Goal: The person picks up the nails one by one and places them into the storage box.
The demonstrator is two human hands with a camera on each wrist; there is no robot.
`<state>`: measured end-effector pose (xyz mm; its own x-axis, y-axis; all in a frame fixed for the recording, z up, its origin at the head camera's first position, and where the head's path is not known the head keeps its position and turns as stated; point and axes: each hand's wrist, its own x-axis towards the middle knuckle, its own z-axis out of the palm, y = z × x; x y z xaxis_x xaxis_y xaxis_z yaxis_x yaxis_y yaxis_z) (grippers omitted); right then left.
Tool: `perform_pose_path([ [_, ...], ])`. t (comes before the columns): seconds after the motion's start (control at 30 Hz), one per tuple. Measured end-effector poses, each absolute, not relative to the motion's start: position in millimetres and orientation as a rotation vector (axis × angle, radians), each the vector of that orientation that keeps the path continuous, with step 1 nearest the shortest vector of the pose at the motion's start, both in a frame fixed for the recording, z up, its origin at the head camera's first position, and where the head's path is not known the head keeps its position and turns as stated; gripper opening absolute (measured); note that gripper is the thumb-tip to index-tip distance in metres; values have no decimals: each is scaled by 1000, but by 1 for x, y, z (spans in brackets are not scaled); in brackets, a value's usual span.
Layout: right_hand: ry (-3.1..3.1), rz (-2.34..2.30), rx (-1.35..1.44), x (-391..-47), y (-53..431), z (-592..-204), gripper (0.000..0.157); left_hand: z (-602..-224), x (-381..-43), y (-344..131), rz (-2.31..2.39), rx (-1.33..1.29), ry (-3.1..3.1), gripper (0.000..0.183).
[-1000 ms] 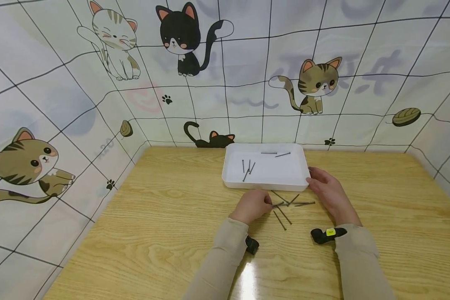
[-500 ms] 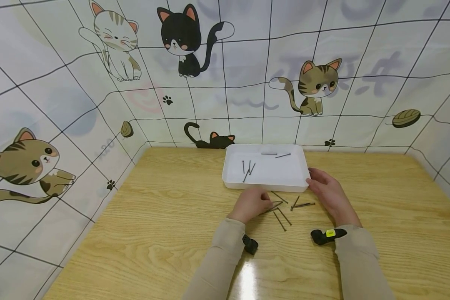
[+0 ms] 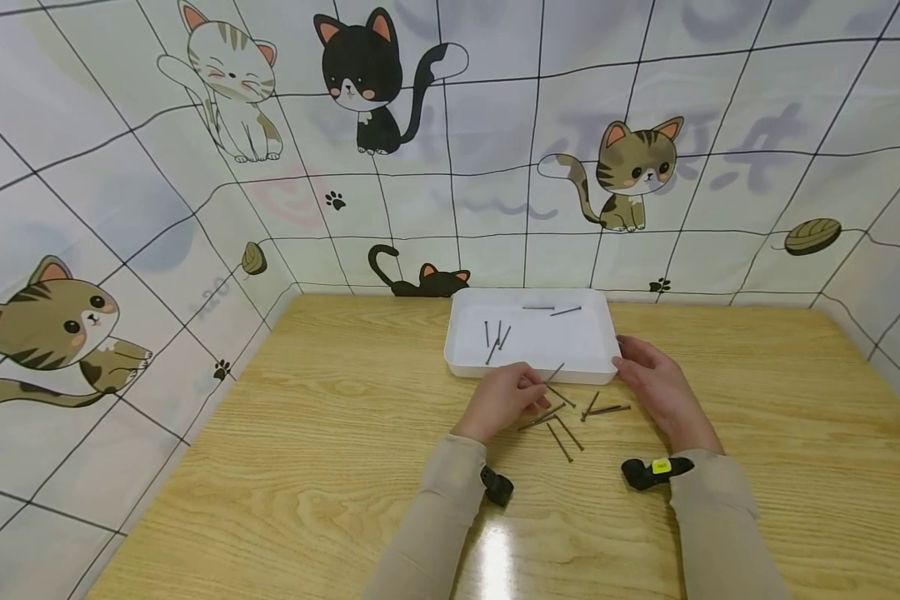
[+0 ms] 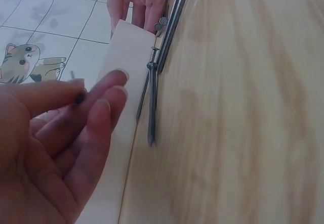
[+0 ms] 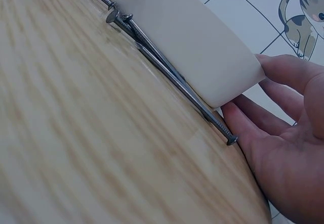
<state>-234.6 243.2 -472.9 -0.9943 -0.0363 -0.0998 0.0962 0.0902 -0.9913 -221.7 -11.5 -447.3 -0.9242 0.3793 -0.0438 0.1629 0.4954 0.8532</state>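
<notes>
My left hand [image 3: 499, 400] pinches a nail [image 3: 555, 372] between thumb and fingers, just in front of the white tray [image 3: 456, 367]. In the left wrist view the fingertips hide most of that nail. Several loose nails [image 3: 567, 432] lie scattered on the wooden table between my hands. At the tray's front right corner my right hand [image 3: 662, 387] holds the edge; the right wrist view has its digits at the rim and the lower corner. Inside the tray, nails lie in a left group [image 3: 493, 343] and a pair at the back [image 3: 552, 310].
The wooden table [image 3: 307, 467] runs back to a wall covering [image 3: 495, 192] printed with cats and grid lines. The tray stands close against that wall. A small black camera sits on each wrist, the left one [image 3: 498, 487] near the table.
My left hand has drawn a nail from the pile and lifted it toward the tray's front edge. Some pile nails shifted left and spread apart. The right hand stays at the corner.
</notes>
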Motion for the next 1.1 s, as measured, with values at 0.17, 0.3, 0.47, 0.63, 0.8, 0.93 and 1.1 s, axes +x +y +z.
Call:
perform_pose_path([
  [0.17,2229,-2074,24,-235,244,-473,69,-446,-223,-13,1543,510,2393,17],
  [0.3,2255,-2059,10,-236,244,-475,67,-446,-225,-12,1652,588,2267,39],
  [0.47,2282,-2043,5,-238,244,-477,65,-445,-226,-11,1779,621,2100,44],
  [0.63,2287,-2042,-5,-236,244,-475,65,-435,-222,-13,1908,599,1940,43],
  [0.8,2286,-2041,-16,-235,244,-474,67,-440,-227,-14,1993,519,1852,31],
  [0.93,2273,-2053,-17,-235,245,-475,69,-440,-229,-15,2026,458,1844,28],
  [1.1,2284,-2047,-4,-235,246,-475,70,-432,-230,-20,2075,427,1843,27],
])
